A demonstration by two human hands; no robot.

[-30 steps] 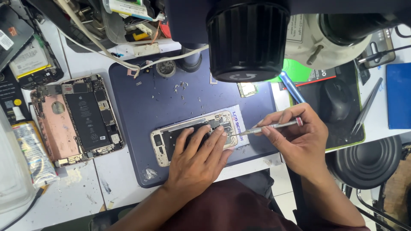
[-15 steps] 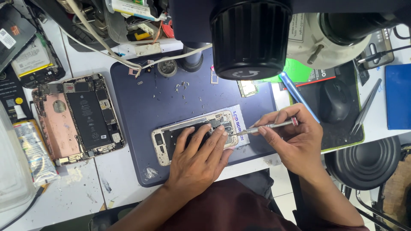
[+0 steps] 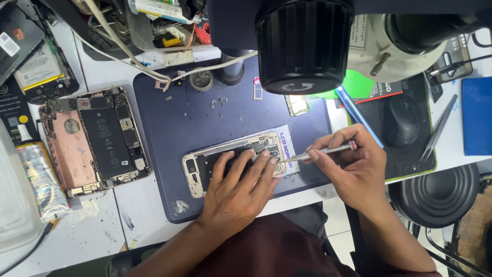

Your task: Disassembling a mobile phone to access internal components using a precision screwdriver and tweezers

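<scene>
An opened gold phone frame [image 3: 197,166] lies on a dark blue work mat [image 3: 169,128]. My left hand [image 3: 238,187] lies flat over its middle, fingers spread, pressing it down. My right hand [image 3: 351,166] holds a thin silver screwdriver [image 3: 323,152] like a pen, its tip touching the phone's right end, next to my left fingertips. A white card [image 3: 289,149] lies under that end of the phone.
A black microscope head [image 3: 305,43] hangs over the mat's far side. Two opened phones [image 3: 110,136] lie left of the mat, with a glue tube [image 3: 41,179]. A black mouse [image 3: 402,120], tweezers [image 3: 435,131] and a blue stylus [image 3: 356,113] lie to the right.
My right hand and the screwdriver have shifted slightly left and down toward the phone's right end. My left hand stays on the phone.
</scene>
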